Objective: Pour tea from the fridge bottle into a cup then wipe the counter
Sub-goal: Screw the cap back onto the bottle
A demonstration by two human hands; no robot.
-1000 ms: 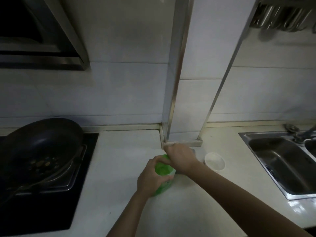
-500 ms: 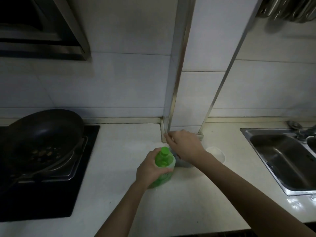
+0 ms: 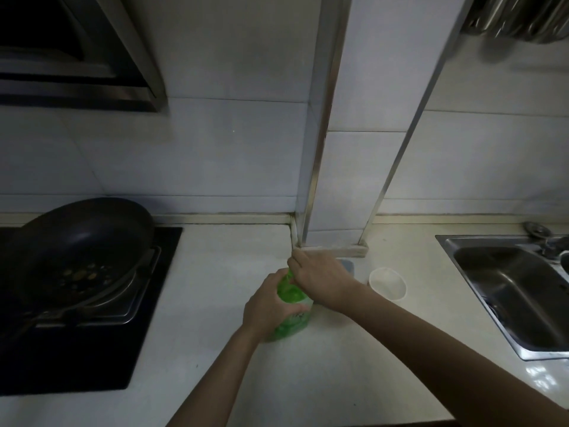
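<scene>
green bottle [image 3: 291,312] stands upright on the pale surface [image 3: 338,365], near its middle, in front of the tiled pillar [image 3: 354,180]. left hand [image 3: 268,306] reaches in from below, forearm angled up and right, grip wrapped around the bottle's body with fingers curled across the front. right hand [image 3: 320,277] comes in from the lower right, forearm long across the surface, wrist bent down over the bottle's top; its grip is pinched narrow at the neck or cap, which the fingers hide, so the cap itself cannot be seen.

label on the bottle is white and green with dark marks; blurred, no writing can be read.

white cup [image 3: 387,283] sits on the surface just right of the right wrist, apart from the bottle, mouth up. a grey-blue object [image 3: 348,266] lies behind the right hand, mostly hidden. dark pan [image 3: 83,245] rests on the black hob [image 3: 77,349] at left. steel sink [image 3: 511,291] at right.
</scene>
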